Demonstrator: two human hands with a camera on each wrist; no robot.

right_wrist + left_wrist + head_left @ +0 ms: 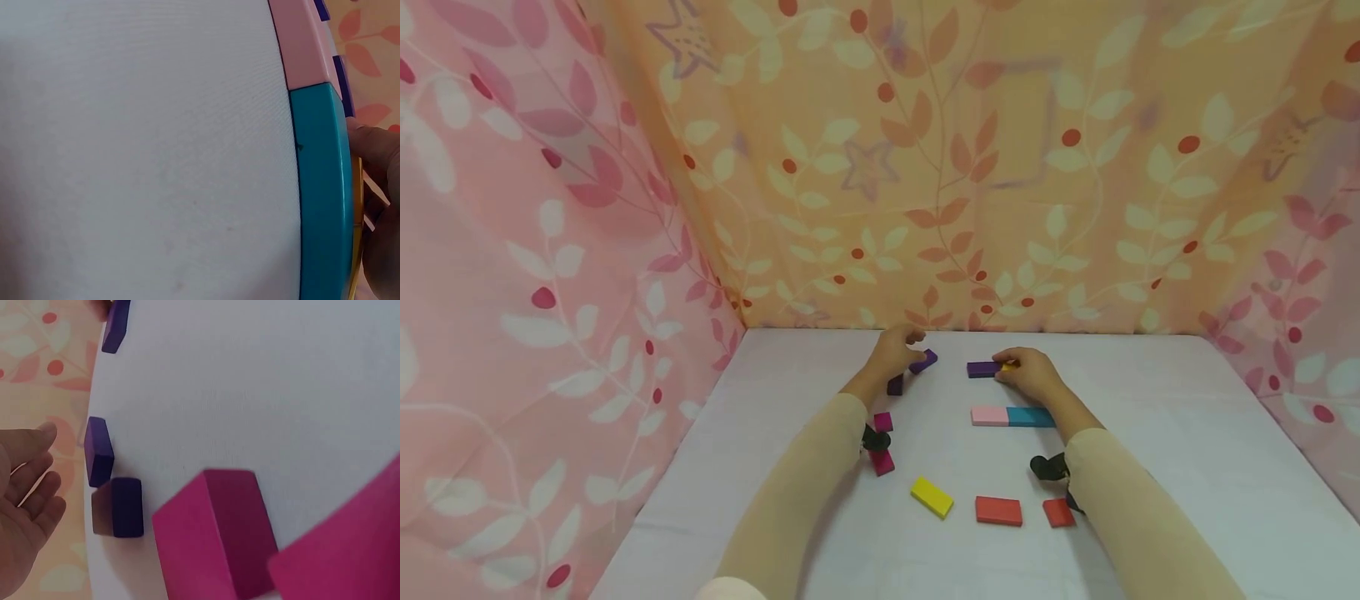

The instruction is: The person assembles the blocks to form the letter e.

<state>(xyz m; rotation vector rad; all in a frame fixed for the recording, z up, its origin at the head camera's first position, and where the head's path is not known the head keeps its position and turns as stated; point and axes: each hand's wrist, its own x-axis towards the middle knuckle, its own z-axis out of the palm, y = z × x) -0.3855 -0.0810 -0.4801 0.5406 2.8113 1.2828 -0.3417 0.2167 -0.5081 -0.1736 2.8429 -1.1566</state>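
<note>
My left hand point(891, 357), its fingers loosely bent, is beside a tilted purple block point(924, 361) at the table's far side. In the left wrist view, a gap shows between that hand point(28, 500) and the purple block point(99, 452). A dark purple block point(895, 385) stands just below the left hand. Farther right, my right hand point(1032, 375) pinches the right end of another purple block point(982, 369) between thumb and fingers. An orange-yellow piece point(1010, 367) abuts that end, partly hidden under the hand. In the right wrist view, the orange piece point(357, 194) runs behind the teal block.
Nearer than the right hand, a pink block point(989, 416) and a teal block point(1028, 417) lie end to end. Magenta blocks point(882, 462) lie beside the left forearm. Toward the front are a yellow block point(932, 497) and two red blocks point(998, 511). Patterned cloth point(925, 167) hangs behind.
</note>
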